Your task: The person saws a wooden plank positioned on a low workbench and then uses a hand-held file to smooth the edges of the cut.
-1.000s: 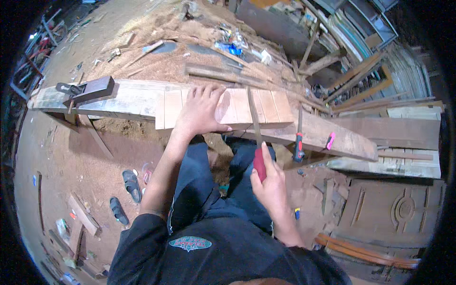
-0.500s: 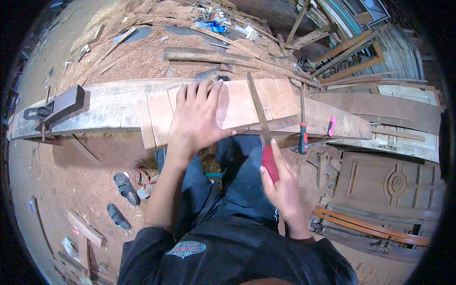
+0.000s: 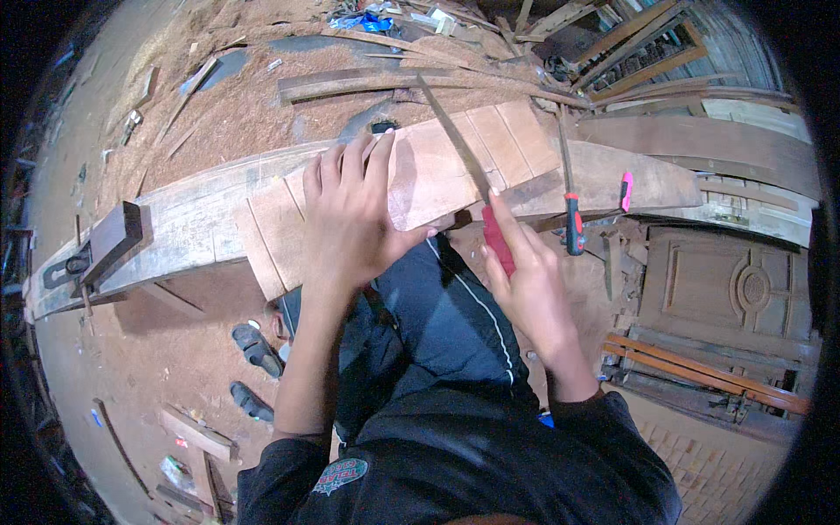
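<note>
A pale wooden board (image 3: 429, 171) with several straight cuts across it lies slantwise on the thick bench plank (image 3: 197, 223). My left hand (image 3: 348, 206) spans the board, fingertips at its far edge and thumb along its near edge, holding it down. In my right hand (image 3: 531, 276) is a hand saw (image 3: 461, 144), gripped by its red handle. The narrow blade points away and to the left, over the right part of the board. Whether its teeth sit in a cut I cannot tell.
A wooden hand plane (image 3: 109, 245) rests on the plank's left end. To the right are a red-and-black screwdriver (image 3: 573, 223) and a pink marker (image 3: 626, 191). Sandals (image 3: 255, 348) and wood scraps lie on the floor. Sawdust and offcuts lie beyond; a carved door panel (image 3: 731, 280) is at right.
The board has turned, its right end swinging away from me. My left hand stays on it, and the saw has shifted along with its tip farther left. The whole view has tilted slightly.
</note>
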The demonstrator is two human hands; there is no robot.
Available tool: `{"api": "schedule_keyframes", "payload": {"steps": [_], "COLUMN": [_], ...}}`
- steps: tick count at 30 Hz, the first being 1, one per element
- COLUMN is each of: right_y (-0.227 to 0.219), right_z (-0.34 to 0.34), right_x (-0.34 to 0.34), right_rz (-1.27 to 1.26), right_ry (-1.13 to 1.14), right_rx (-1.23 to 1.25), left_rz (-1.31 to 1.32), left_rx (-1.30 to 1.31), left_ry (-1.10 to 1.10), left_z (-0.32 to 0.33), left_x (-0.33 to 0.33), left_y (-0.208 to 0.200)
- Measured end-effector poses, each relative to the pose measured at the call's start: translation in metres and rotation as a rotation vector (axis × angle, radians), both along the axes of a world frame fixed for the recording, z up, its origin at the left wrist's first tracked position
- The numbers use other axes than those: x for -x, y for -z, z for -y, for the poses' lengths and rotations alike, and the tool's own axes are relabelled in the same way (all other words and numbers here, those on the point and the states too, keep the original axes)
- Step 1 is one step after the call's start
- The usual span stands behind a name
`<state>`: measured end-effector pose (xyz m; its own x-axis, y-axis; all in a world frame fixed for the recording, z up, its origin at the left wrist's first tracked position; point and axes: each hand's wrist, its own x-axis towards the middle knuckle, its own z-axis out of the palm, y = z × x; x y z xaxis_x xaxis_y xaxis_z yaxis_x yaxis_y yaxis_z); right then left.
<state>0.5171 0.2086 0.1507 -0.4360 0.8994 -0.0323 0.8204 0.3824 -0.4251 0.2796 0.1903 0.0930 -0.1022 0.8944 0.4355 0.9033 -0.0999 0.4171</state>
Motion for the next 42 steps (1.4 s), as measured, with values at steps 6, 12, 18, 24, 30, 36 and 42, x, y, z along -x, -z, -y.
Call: {"api": "schedule_keyframes", "payload": {"steps": [6, 12, 18, 24, 30, 36, 42], "right_y": [0.004, 0.010, 0.011, 0.010, 0.021, 0.005, -0.002], "right_z": [0.038, 0.013, 0.015, 0.029, 0.003, 0.024, 0.019], "right_x": [-0.035, -0.018, -0.019, -0.064, -0.032, -0.068, -0.068], "right_rz": [-0.030, -0.098, -0.110, -0.207, -0.189, -0.283, -0.251], "right_ry": [-0.029, -0.034, -0.104, -0.142, -0.133, -0.129, -0.117], "right_rx": [-0.051, -0.067, -0.077, -0.064, -0.101, -0.061, -0.070], "left_rz": [-0.023, -0.077, -0.072, 0.278, 0.136, -0.037, 0.030], "left_rx": [0.023, 0.133, -0.354, -0.012, 0.192, 0.242, 0.262], "left_ry": [-0.007, -0.040, -0.011, 0.795, 1.158, 1.224, 1.239], "left_z": [0.000, -0.003, 0.029, 0.127, 0.108, 0.093, 0.089], "left_x": [0.000, -0.002, -0.018, -0.140, -0.198, -0.215, -0.240], "left_y": [0.008, 0.000, 0.010, 0.070, 0.104, 0.109, 0.096]}}
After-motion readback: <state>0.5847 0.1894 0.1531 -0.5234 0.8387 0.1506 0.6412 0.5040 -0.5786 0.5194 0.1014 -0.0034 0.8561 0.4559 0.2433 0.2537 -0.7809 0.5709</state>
